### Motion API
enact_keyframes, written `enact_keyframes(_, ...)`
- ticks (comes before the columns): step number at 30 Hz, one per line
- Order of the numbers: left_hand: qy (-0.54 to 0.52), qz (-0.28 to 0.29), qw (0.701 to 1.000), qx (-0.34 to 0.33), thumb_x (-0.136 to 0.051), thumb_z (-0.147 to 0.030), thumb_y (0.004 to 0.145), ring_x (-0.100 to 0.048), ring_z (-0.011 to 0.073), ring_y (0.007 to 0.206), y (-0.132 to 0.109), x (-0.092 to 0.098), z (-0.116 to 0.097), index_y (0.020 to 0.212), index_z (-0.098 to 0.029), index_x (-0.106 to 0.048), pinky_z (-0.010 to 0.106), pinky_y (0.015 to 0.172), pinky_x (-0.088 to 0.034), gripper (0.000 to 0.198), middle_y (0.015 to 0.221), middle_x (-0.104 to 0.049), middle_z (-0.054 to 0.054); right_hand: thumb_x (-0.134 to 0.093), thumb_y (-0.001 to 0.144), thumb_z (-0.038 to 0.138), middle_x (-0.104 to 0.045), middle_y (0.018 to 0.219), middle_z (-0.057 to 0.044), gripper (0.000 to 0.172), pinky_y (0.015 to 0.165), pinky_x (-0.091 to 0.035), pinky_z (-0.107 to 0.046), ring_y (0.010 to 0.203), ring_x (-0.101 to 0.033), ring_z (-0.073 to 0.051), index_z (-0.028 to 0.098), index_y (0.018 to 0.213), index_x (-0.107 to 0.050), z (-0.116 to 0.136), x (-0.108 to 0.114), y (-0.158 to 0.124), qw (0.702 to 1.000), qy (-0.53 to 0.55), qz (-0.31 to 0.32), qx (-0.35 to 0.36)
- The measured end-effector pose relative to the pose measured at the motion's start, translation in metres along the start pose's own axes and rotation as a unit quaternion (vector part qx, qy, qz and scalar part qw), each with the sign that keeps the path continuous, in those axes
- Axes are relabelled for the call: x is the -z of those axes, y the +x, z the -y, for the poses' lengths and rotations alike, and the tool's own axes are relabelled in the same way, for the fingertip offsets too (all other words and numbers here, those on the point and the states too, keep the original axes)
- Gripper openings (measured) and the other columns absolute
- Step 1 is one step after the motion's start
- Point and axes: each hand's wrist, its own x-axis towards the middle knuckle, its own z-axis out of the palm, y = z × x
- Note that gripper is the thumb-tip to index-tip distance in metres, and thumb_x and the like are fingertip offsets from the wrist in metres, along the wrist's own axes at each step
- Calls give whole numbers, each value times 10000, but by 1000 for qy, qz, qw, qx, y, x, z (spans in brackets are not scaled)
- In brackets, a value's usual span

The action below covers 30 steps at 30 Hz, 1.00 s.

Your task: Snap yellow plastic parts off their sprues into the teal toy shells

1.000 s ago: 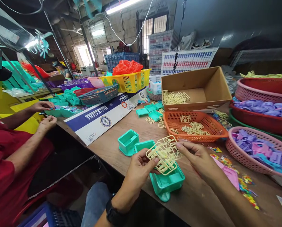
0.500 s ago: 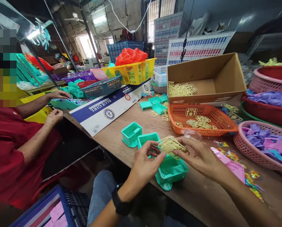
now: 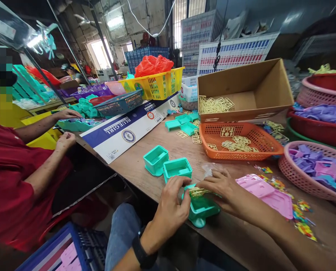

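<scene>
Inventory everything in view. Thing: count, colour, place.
Tubs: three, green, front of table
Frames: several, pale yellow, at nearest tub
Shallow trays: several, green, beyond tubs
Orange basket: one, orange, middle, frames inside
Cardboard box: one, brown, behind that
Flat tray: one, pink, right of tubs
Small pieces: many, multicoloured, right
Parts basket: one, pink, far right
Printed panel: one, white/blue, left
Yellow basket: one, yellow, back
Bag: one, red, in yellow basket
Crate: one, blue, lower left
White crates: several, whitish, back
Further baskets: several, mixed, back, right
Co-workers: two, nearest in red, left
Left hand: one, at frames' end
Right hand: one, on frames
</scene>
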Motion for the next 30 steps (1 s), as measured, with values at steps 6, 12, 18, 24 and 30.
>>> enact_keyframes(6,9,23,1000,-1,-520,-116,924,-643,213,1024,-4,-1,2,1107,-198,-639,339,920,-510,234,1047,-687,51,-579,967,176,-727,1073,-60,323,904,-443,-472,976,-598,-264,292,1261,-645,-5,-17,-5,1000,-2,-26,8)
enact_keyframes(12,41,26,998,-36,-493,-114,952,-641,220,1015,-8,-3,1,1099,-193,-628,338,889,-513,215,1035,-675,65,-518,1033,279,-729,1147,-83,271,854,-490,-439,968,-641,-248,296,1233,-701,-6,-19,-23,992,-2,-125,-23)
enact_keyframes(18,70,-9,995,-71,-530,-121,970,-659,184,977,-5,-1,4,1056,-223,-648,284,858,-520,178,1006,-692,30,-491,1041,259,-735,1169,-83,270,900,-535,-459,1025,-671,-248,295,1180,-719,4,-20,-46,985,6,-157,-64)
enact_keyframes(24,91,-48,987,-124,-553,-121,966,-683,167,921,8,6,9,1045,-253,-654,252,806,-535,184,978,-706,9,-489,1041,384,-775,1063,-71,291,816,-589,-429,976,-718,-257,298,1086,-763,-32,8,-80,967,0,-220,-127)
enact_keyframes(30,109,-24,983,-145,-585,-150,968,-691,175,985,17,6,19,1096,-272,-644,253,856,-553,187,1032,-708,14,-511,936,667,-789,974,-82,476,728,-605,-479,885,-728,-321,294,965,-806,-78,60,-121,916,-20,-261,-303)
